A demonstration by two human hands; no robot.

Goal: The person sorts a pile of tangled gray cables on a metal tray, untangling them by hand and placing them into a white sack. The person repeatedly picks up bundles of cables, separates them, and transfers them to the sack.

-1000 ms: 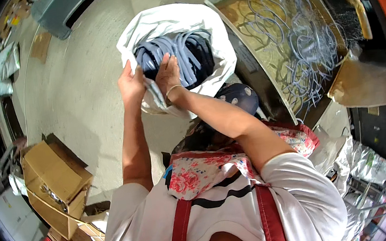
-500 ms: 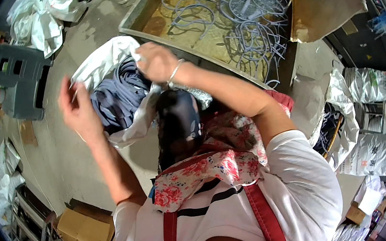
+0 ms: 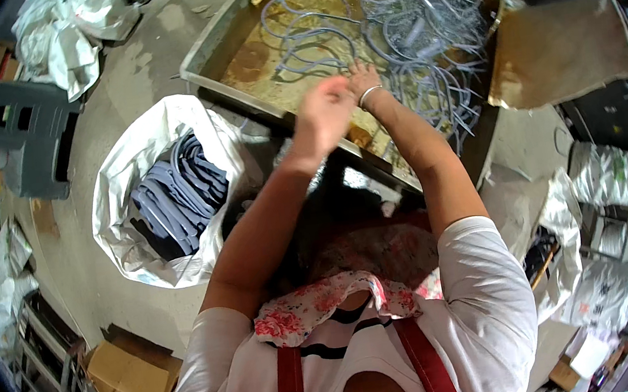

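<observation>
Both my hands are over the near part of a shallow metal tray [image 3: 246, 59] with a worn yellowish bottom. My right hand [image 3: 365, 80], with a bangle at the wrist, has its fingers stretched out near grey flexible tubes [image 3: 438, 90] that lie tangled in the tray. Beside it, my left hand [image 3: 322, 113] is blurred by motion; its fingers look bent, and whether they hold anything does not show. An open white woven sack [image 3: 115, 201] stands on the floor to the left, with bundled grey tubes [image 3: 180, 189] inside it.
A sheet of brown cardboard [image 3: 559, 52] leans at the tray's right end. A dark grey plastic step stool [image 3: 27, 129] is at far left, a cardboard box [image 3: 132, 375] at lower left. More white sacks [image 3: 563, 244] stand on the right.
My hands have left the sack's rim and moved right, over the tray. The sack now stands free, its mouth wide. My view has shifted slightly.
</observation>
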